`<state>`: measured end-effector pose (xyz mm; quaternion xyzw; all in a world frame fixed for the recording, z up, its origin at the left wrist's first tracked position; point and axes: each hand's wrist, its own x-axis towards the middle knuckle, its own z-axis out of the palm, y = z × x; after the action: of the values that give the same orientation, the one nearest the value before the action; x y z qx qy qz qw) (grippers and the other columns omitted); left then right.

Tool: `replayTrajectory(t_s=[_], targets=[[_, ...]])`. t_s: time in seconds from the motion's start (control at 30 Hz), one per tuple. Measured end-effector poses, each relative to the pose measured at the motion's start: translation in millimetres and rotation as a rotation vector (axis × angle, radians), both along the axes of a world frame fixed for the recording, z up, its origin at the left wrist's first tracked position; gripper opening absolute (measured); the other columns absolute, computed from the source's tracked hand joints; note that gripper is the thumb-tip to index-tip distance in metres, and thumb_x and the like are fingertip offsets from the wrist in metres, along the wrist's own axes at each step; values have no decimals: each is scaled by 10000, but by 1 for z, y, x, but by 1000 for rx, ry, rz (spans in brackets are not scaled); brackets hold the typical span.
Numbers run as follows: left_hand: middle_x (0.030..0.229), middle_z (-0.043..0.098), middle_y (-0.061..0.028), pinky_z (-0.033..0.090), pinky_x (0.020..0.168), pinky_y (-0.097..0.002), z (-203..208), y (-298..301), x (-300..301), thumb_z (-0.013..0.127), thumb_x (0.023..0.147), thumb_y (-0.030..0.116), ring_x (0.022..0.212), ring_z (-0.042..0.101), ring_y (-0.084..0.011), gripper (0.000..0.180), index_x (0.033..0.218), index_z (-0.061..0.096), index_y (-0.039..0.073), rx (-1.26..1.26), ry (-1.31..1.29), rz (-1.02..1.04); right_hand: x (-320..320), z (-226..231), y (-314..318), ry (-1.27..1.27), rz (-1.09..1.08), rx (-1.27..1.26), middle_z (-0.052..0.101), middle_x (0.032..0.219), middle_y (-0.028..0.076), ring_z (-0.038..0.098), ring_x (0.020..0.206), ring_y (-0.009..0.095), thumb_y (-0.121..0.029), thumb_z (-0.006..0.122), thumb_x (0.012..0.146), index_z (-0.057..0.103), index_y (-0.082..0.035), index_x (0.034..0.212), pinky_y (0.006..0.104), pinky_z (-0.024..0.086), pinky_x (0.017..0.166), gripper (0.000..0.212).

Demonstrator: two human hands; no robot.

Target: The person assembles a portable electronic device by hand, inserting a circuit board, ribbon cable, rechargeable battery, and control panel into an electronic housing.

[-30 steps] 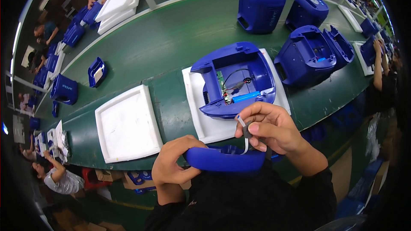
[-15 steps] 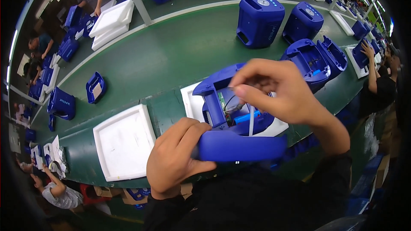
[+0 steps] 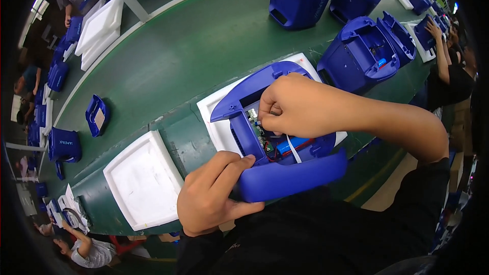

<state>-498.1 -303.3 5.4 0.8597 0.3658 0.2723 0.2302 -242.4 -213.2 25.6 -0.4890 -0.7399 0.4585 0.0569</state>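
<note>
An open blue plastic housing (image 3: 243,135) lies on a white foam tray (image 3: 208,107). Inside it are a green circuit board (image 3: 253,117), thin wires and a blue battery pack (image 3: 295,145). My left hand (image 3: 211,193) grips the left end of a curved blue cover (image 3: 293,177) at the housing's near side, thumb below and fingers above. My right hand (image 3: 285,104) reaches into the housing, its fingers pinched together at the circuit board; what they hold is hidden. A flat white cable (image 3: 293,149) runs from the cover to beneath my right hand.
An unoccupied white foam tray (image 3: 145,181) lies to the left. Blue housings (image 3: 300,0) stand at the back right, beside an open one (image 3: 359,53). A small blue part (image 3: 97,115) lies on the green table (image 3: 193,53). Co-workers (image 3: 451,66) are on both sides.
My right hand has moved down and left, from above the housing to the circuit board inside it. My left hand keeps hold of the cover. The view has shifted slightly.
</note>
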Motion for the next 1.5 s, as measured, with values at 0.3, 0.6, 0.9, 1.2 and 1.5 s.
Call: replayTrajectory(t_s=[0.3, 0.6, 0.9, 1.2, 1.5], targets=[[1049, 695, -98, 603, 689, -393, -2, -7, 2, 950, 673, 395, 818, 743, -288, 668, 1173, 762, -6, 61, 39, 13, 0, 1, -1, 3, -30, -89, 790, 799, 130, 719, 686, 173, -118, 707, 933, 789, 67, 954, 333, 572, 680, 204], [1062, 687, -104, 608, 689, -396, -2, -11, 1, 932, 700, 416, 827, 748, -290, 677, 1196, 756, -9, 82, 68, 40, -2, -1, -7, 2, 27, 85, 775, 813, 190, 751, 760, 294, -139, 719, 909, 802, 49, 915, 399, 600, 757, 205], [1053, 680, -122, 602, 679, -406, -1, -11, 7, 943, 692, 396, 824, 744, -300, 700, 1210, 742, -29, 74, 73, 34, -2, 0, -2, -81, 71, 145, 760, 855, 298, 778, 853, 455, -84, 650, 883, 801, 61, 877, 495, 630, 842, 209], [938, 696, -136, 571, 644, -363, -4, -9, 10, 981, 619, 427, 782, 732, -289, 695, 1073, 762, -51, 118, 37, 71, -1, -8, 2, -93, 140, 190, 744, 818, 315, 770, 832, 472, -83, 639, 868, 803, 60, 833, 503, 632, 855, 221], [945, 692, -145, 563, 631, -366, -6, -8, 8, 907, 699, 607, 773, 726, -295, 783, 1084, 762, -60, 105, 60, 63, -1, -7, 6, -106, 146, 146, 757, 824, 278, 765, 821, 440, -123, 663, 911, 798, 53, 884, 479, 619, 839, 223]])
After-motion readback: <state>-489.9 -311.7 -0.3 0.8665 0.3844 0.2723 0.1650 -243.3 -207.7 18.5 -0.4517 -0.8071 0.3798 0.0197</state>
